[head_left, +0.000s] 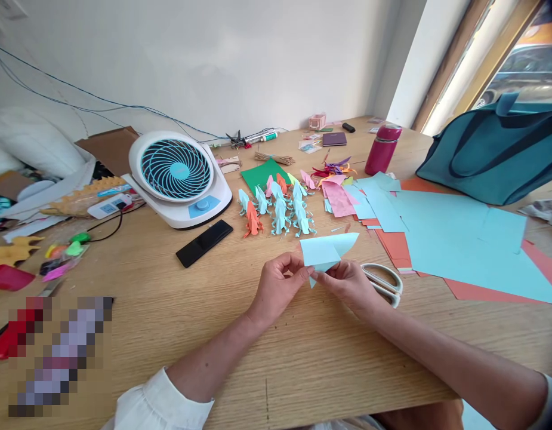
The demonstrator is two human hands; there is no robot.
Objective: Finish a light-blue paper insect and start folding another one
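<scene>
A piece of light blue paper (pixel 323 251), partly folded, is held up between both hands just over the wooden table. My left hand (pixel 280 286) pinches its lower left edge between thumb and fingers. On the other side, my right hand (pixel 349 285) grips the lower right edge, its thumb close to the left thumb. One pointed corner sticks out to the upper right and a small tip hangs below the thumbs. White-handled scissors (pixel 392 283) lie beside my right hand, their blades hidden. Beyond the paper stand several folded paper figures (pixel 280 218), mostly light blue, some orange and pink.
A white fan (pixel 177 170) stands at the back left, with a black phone (pixel 204 243) before it. Light blue sheets (pixel 459 239) over orange ones cover the right side. A magenta bottle (pixel 383 149) and a teal bag (pixel 495 155) stand behind them.
</scene>
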